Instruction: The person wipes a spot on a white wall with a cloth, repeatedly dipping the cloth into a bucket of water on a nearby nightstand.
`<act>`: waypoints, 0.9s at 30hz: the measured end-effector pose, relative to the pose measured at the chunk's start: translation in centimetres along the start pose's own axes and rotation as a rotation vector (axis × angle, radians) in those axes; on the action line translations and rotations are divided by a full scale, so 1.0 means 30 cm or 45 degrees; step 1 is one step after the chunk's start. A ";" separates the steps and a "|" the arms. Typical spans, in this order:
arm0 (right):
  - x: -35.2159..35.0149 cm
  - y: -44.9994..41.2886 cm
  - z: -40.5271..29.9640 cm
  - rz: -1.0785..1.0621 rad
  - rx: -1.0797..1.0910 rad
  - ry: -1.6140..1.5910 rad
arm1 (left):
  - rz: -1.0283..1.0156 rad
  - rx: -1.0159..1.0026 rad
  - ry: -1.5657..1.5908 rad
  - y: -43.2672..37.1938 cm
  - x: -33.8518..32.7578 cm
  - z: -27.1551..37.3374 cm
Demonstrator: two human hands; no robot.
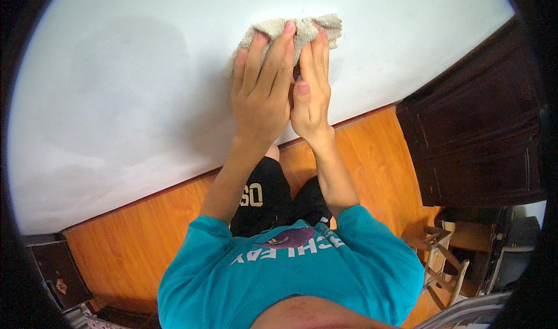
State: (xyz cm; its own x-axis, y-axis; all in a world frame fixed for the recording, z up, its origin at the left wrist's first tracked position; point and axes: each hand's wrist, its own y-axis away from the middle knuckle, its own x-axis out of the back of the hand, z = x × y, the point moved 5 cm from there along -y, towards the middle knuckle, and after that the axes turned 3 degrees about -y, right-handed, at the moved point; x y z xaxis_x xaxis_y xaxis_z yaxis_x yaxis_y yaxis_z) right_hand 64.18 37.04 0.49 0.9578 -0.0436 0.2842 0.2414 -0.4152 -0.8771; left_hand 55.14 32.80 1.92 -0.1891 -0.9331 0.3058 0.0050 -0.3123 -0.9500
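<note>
A beige cloth [279,28] with a ribbed texture lies crumpled against the white wall [130,89] in front of me. My left hand [263,82] presses on its left and middle part, palm to the cloth, the fingers slightly spread. Close beside it, my right hand [314,85] is turned more on its side, with its fingertips on the right part of the cloth and its thumb towards my left hand. The palms and the part of the cloth beneath the fingers are hidden.
Below the wall runs a dark red skirting and an orange wooden floor [139,233]. A dark wooden cabinet [475,124] stands at the right, with a wooden stool [440,263] near it. Another dark cabinet [61,272] is at the lower left.
</note>
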 end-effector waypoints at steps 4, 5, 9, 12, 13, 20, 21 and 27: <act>-0.039 0.111 0.016 0.033 -0.053 -0.024 | -0.191 0.047 0.043 0.083 0.001 -0.002; -0.037 0.112 0.035 0.039 -0.048 -0.021 | -0.185 0.041 0.046 0.079 -0.011 -0.005; -0.023 0.025 0.023 0.085 0.011 -0.052 | -0.106 -0.009 0.040 0.013 -0.011 -0.014; -0.008 0.000 0.027 0.101 0.034 -0.027 | -0.066 -0.011 0.032 -0.019 -0.005 0.002; -0.001 0.000 0.025 0.103 0.043 -0.025 | -0.057 -0.013 0.032 -0.014 -0.013 0.003; -0.017 0.209 0.041 -0.021 -0.090 -0.083 | -0.208 0.013 0.027 0.154 -0.001 0.044; -0.017 0.185 0.037 -0.017 -0.090 -0.083 | -0.163 0.043 -0.005 0.153 0.007 0.041; 0.060 0.096 -0.049 0.074 0.019 -0.085 | -0.081 -0.042 -0.015 0.044 0.071 0.096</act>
State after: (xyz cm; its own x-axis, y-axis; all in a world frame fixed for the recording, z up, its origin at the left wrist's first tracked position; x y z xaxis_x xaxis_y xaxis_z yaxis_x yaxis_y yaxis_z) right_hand 66.36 34.44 -0.95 0.9784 -0.0062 0.2067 0.1870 -0.3998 -0.8973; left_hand 57.58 29.89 1.48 -0.1767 -0.9136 0.3661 -0.0387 -0.3652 -0.9301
